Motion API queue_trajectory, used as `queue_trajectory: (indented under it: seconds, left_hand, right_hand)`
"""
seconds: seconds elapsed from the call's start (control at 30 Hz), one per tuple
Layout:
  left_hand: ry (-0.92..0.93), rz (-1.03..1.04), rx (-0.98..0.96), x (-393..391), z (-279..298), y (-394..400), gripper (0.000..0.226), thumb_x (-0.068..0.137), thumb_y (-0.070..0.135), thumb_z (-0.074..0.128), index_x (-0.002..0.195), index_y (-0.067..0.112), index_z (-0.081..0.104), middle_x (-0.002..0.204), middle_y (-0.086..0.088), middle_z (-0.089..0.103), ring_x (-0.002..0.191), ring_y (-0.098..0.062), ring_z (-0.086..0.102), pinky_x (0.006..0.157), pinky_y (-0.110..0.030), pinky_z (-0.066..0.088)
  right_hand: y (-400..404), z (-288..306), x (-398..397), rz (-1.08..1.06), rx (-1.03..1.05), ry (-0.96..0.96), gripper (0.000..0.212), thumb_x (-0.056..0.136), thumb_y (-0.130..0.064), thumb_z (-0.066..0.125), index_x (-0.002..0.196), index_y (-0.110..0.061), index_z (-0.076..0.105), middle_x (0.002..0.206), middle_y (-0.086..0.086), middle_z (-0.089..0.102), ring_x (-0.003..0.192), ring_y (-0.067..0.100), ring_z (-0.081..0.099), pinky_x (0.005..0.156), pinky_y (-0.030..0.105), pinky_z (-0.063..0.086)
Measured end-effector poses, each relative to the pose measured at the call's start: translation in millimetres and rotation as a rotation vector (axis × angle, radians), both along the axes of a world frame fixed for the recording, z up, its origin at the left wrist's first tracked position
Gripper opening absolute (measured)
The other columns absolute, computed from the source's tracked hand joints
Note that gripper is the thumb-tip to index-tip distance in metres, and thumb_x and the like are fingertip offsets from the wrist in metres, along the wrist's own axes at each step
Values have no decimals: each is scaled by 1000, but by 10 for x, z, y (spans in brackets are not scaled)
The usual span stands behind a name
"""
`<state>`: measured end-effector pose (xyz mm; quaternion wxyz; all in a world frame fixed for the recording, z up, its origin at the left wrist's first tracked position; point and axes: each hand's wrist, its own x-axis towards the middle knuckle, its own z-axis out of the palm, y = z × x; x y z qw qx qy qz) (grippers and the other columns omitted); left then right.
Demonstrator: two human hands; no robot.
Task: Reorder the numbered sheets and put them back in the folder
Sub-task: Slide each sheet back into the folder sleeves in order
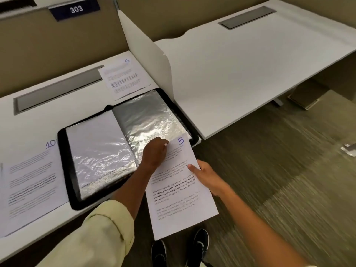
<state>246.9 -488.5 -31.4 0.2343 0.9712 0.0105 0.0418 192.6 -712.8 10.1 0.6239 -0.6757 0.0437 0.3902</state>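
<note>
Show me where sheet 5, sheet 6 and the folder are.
sheet 5 [179,191]: head view, middle of the printed page.
sheet 6 [123,78]: head view, printed text area.
folder [63,162]: head view, black left rim.

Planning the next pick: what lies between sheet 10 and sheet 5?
The open folder, its plastic sleeves facing up, shown by the head view; the left hand rests at its right page.

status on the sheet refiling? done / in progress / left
Done: the left page of the open folder seems to hold a sheet already; its number can't be read. In hand: sheet 5, right hand holding its edge, left hand at its top corner by the empty right sleeve. Left: sheet 6 and sheet 10 lie loose on the desk.
</note>
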Motion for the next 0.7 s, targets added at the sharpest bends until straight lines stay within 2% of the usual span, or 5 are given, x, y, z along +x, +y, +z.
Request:
queue_trajectory:
  seconds: [0.2, 0.33, 0.4, 0.53, 0.7]
  left_hand:
    - [0, 58, -5, 23, 37, -95, 16, 92, 14, 60, 101, 14, 74, 91, -5, 66, 85, -24, 61, 72, -36, 50]
    - [-16, 91, -21, 70, 62, -185, 17, 92, 16, 61, 101, 15, 75, 91, -4, 66, 85, -22, 61, 69, -30, 44]
    - [-6, 119, -30, 109, 79, -232, 17, 92, 16, 61, 102, 16, 75, 91, -4, 66, 85, -21, 60, 69, -30, 42]
    - [-27, 154, -57, 177, 81, -280, 15, 92, 20, 63, 101, 16, 75, 89, -2, 65, 83, -20, 59, 69, -28, 38]
    - [-88, 205, -107, 230, 150, -324, 13, 91, 20, 65, 85, 16, 75, 80, 0, 63, 71, -15, 55, 64, -28, 39]
  right_hand:
    - [190, -135, 327, 86, -221, -186, 27, 108, -30, 38, 123, -20, 58, 111, 4, 70, 97, 19, 71, 89, 45, 59]
    - [227, -150, 441, 122, -322, -311, 27, 108, -22, 36, 114, -14, 60, 108, 6, 68, 97, 20, 68, 77, 30, 55]
    - [237, -188, 481, 162, -374, -362, 30, 107, -21, 35, 108, -8, 62, 103, 8, 69, 90, 20, 68, 69, 27, 55]
    - [256, -265, 540, 234, -455, -416, 34, 107, -25, 35, 100, -9, 63, 94, 8, 69, 83, 22, 68, 73, 38, 58]
    - [323, -253, 572, 279, -509, -417, 34, 108, -29, 36, 99, -10, 63, 93, 6, 67, 85, 22, 67, 81, 45, 59]
